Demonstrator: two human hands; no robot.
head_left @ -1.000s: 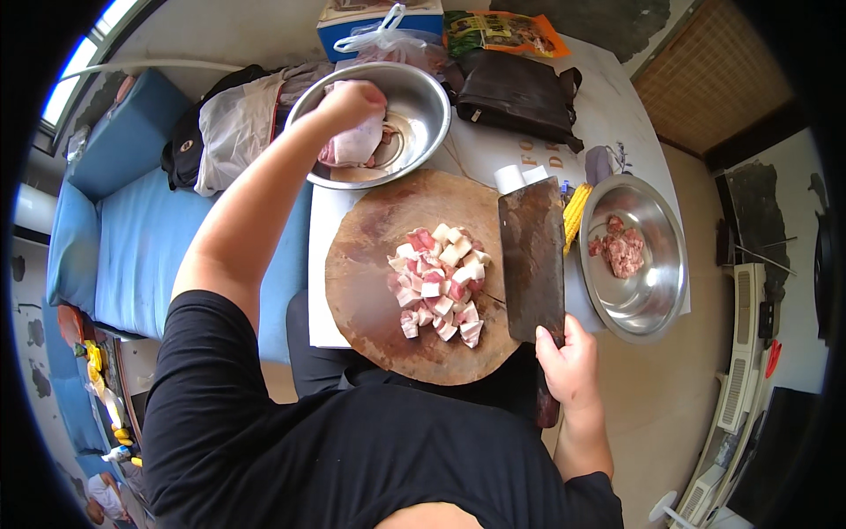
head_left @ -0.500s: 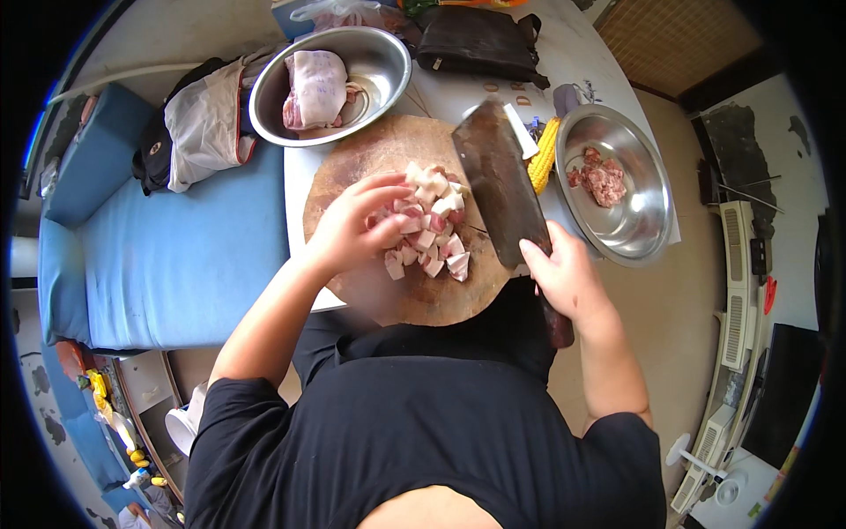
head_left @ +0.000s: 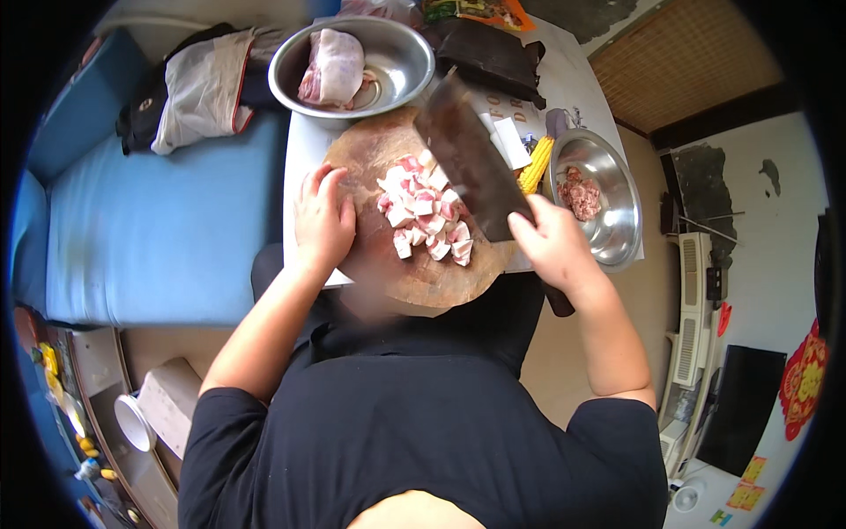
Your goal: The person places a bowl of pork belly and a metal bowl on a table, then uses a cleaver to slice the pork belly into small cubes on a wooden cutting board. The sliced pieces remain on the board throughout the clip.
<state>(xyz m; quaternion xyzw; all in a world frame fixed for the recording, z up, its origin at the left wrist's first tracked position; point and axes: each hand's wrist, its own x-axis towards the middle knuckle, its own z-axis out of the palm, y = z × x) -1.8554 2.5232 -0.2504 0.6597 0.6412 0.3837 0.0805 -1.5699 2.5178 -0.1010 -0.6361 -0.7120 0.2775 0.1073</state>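
The left hand [head_left: 322, 220] has slid off the diced meat [head_left: 425, 212] to rest flat, fingers spread, on the round chopping board [head_left: 370, 159] beside it, while the right hand [head_left: 551, 242] grips the cleaver [head_left: 467, 159] raised over the pile, and a careless chop could nick those nearby fingers.

Left hand [head_left: 322, 222] is laid flat, palm down, fingers stretched forward and slightly spread, forearm bent in from the lower left. Right hand [head_left: 551, 242] is closed in a fist-style grip, wrist angled inward, elbow tucked out to the right.
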